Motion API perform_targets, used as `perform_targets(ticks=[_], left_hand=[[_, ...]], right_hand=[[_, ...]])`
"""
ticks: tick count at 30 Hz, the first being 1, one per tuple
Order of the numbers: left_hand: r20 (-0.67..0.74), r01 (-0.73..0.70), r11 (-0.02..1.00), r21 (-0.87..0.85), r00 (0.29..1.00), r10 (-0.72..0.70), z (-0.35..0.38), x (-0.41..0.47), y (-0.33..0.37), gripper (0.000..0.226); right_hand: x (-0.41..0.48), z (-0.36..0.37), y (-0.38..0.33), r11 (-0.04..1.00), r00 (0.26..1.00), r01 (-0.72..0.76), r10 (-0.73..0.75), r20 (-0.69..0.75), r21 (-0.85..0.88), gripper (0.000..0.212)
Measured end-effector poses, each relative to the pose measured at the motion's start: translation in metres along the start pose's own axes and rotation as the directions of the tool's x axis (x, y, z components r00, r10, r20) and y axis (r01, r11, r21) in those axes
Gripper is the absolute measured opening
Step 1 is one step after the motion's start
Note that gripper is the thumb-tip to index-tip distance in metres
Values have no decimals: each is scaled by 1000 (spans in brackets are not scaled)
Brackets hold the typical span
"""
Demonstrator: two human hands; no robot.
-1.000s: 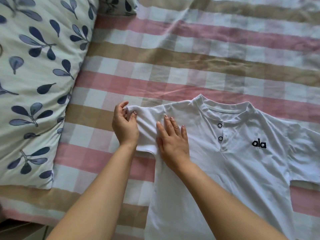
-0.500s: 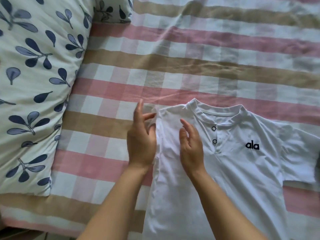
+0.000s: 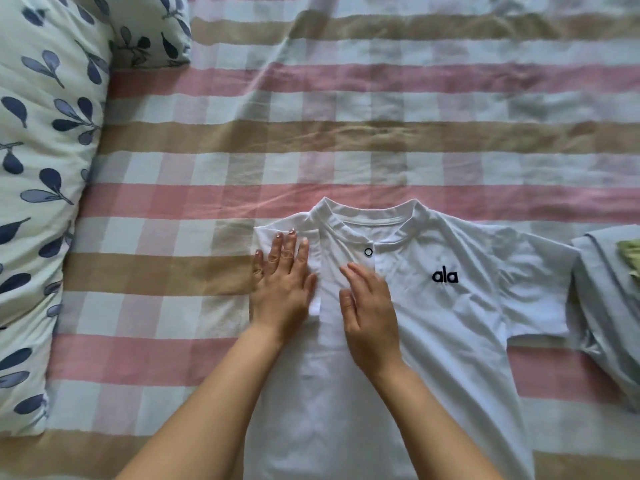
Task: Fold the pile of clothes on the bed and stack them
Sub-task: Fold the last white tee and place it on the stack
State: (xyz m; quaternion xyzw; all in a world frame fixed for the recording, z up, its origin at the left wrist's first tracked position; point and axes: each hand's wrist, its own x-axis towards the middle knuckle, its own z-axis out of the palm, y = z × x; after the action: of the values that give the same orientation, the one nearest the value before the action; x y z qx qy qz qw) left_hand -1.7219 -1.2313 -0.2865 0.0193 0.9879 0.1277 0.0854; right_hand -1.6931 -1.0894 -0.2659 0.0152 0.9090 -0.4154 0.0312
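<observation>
Here, a white shirt (image 3: 450,341) is laid front-up on the bed, its collar towards the far side and its hem cut off by the lower edge of the view. One sleeve (image 3: 273,229) is turned inward over the chest and is pressed flat by the left hand (image 3: 282,289), whose fingers (image 3: 290,247) are held straight and close together. The right hand (image 3: 370,317) is rested on the shirt front just beside it, its fingers (image 3: 360,275) loosely extended and nothing gripped. A round snap (image 3: 368,251) and a black "ala" logo (image 3: 445,276) are seen on the chest. The other sleeve (image 3: 533,289) is spread outward, touching a grey-blue garment (image 3: 602,306) on which a green cloth (image 3: 632,256) is lying. Everything is carried by a checked sheet (image 3: 311,140) in pink, tan and white; a leaf-printed pillow (image 3: 45,202) is set along the left.
</observation>
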Motion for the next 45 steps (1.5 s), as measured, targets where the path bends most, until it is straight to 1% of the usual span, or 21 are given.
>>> perform_targets(ticks=[3,4,6,8,9,11,13,15,19,22,26,31,33,34,35,37,39,41,42,44,45], left_hand=[[71,37,994,103,996,-45,13,2,-7,63],[80,39,993,115,996,-48,14,2,-8,64],[115,38,988,150,992,-56,12,3,-7,67],[143,48,993,109,988,-63,7,3,1,67],[135,32,997,63,990,-40,4,1,9,68],[69,-95,995,-40,993,97,-3,-2,42,67],[-11,-246,956,-159,969,248,-5,-4,89,59],[-67,-341,912,-228,940,335,0,-1,136,48],[-80,-394,871,-294,918,388,16,12,205,37],[-62,-384,861,-334,920,386,28,26,243,33],[-19,-406,863,-302,907,420,45,50,276,33],[141,-358,902,-243,907,398,58,83,309,52],[152,-350,894,-279,903,401,58,93,318,40],[139,-335,879,-340,906,399,56,96,321,32],[128,-307,857,-413,912,389,54,99,323,25],[135,-231,797,-558,922,362,44,100,321,21],[142,-178,741,-647,928,346,31,98,316,23],[208,-38,628,-777,926,314,16,96,304,24],[266,80,516,-853,917,297,6,95,297,26],[341,247,326,-913,900,272,-10,95,280,25],[352,281,281,-917,903,247,-17,96,268,19]], right_hand=[[-6,4,13,943,975,101,-30,220,-318,49],[-8,6,19,916,957,143,-32,287,-374,52],[-9,4,27,902,939,202,-67,337,-383,54],[-9,-10,26,946,958,164,-85,272,-280,49],[-9,-18,27,966,980,118,-77,181,-231,45],[-9,-42,36,991,998,-5,-4,-68,-134,39],[-9,-72,52,986,964,-161,147,-223,-47,37],[-8,-97,70,963,922,-270,252,-292,-22,39],[-8,-135,100,934,884,-356,323,-339,-38,43],[-14,-152,122,911,846,-410,365,-390,-38,36],[-26,-155,137,881,816,-472,428,-389,-20,38],[-31,-155,142,795,738,-607,555,-385,-17,59],[-29,-156,145,748,702,-663,610,-368,-23,68],[-26,-157,145,719,671,-695,652,-353,5,67],[-25,-159,143,686,629,-724,701,-337,74,60],[-23,-163,138,640,551,-713,764,-334,287,29],[-25,-167,132,645,513,-660,762,-396,386,5],[-28,-167,123,715,526,-571,695,-490,403,7],[-29,-165,116,771,549,-508,633,-546,384,8],[-33,-159,104,886,621,-371,460,-635,280,5],[-34,-153,97,930,670,-305,364,-647,207,7]])
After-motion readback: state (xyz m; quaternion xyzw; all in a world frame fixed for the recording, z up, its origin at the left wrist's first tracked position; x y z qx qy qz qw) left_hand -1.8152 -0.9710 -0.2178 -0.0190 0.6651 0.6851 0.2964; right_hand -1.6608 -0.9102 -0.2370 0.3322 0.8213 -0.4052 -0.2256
